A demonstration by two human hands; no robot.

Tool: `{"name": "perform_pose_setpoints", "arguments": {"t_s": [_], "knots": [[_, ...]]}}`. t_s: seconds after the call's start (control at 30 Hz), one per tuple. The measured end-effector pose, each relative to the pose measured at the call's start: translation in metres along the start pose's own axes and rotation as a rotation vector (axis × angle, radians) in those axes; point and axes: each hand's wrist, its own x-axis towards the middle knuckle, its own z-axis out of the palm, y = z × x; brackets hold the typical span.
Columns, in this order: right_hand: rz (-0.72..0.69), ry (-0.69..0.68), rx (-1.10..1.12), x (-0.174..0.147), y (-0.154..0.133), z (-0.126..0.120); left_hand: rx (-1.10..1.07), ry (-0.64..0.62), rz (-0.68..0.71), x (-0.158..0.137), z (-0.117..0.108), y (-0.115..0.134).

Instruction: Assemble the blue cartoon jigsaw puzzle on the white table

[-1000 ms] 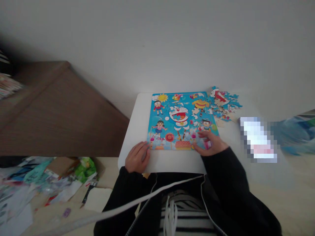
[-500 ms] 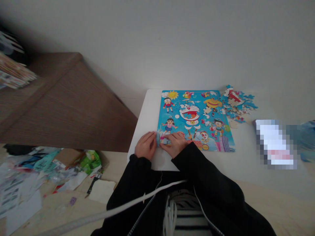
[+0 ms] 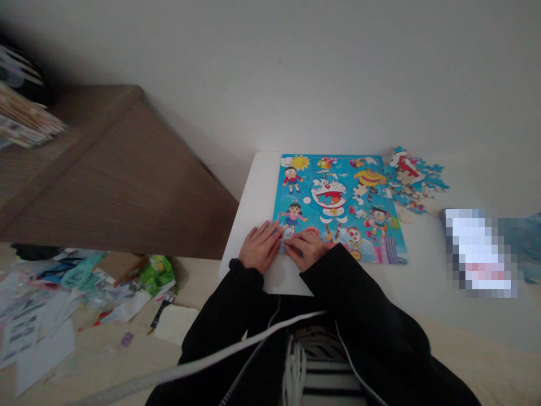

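Observation:
A blue cartoon jigsaw puzzle [image 3: 302, 210] lies on the white table, mostly filled in, with a few pale gaps in the picture. My left hand [image 3: 261, 248] rests over its lower left edge, fingers stretched out and slightly apart, tips on the board. Close beside it, my right hand [image 3: 307, 248] is bent over the lower left corner, thumb and forefinger drawn together. Whatever lies between those fingertips is hidden. Loose puzzle pieces [image 3: 416, 179] are heaped at the board's upper right, some touching its edge.
The white table [image 3: 249, 194] stands against a grey wall. A phone with a blurred-out screen [image 3: 479, 251] lies to the right. At the left is a brown wooden cabinet [image 3: 139, 169]; bags and papers [image 3: 122, 282] litter the floor below. A white cable [image 3: 203, 358] crosses my lap.
My left hand's fingers have spread and moved from the puzzle's edge a little onto the board. My right hand stays at the corner. The whole view has shifted slightly.

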Motion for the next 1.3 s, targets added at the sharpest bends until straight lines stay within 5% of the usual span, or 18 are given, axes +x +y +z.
{"name": "perform_pose_setpoints", "arguments": {"t_s": [0.37,0.63,1.03,1.3], "knots": [[-0.180,0.043,-0.030,-0.004,0.015,0.013,0.081,0.033,0.028,0.004,0.001,0.007],[-0.085,0.099,-0.109,-0.008,-0.004,0.003,0.091,0.062,-0.075,0.003,0.004,0.012],[-0.336,0.143,-0.258,-0.004,0.001,0.011,0.049,0.024,-0.234,0.000,0.003,0.020],[-0.326,0.258,-0.215,0.002,-0.005,0.004,0.178,0.247,-0.100,0.001,0.007,0.020]]}}
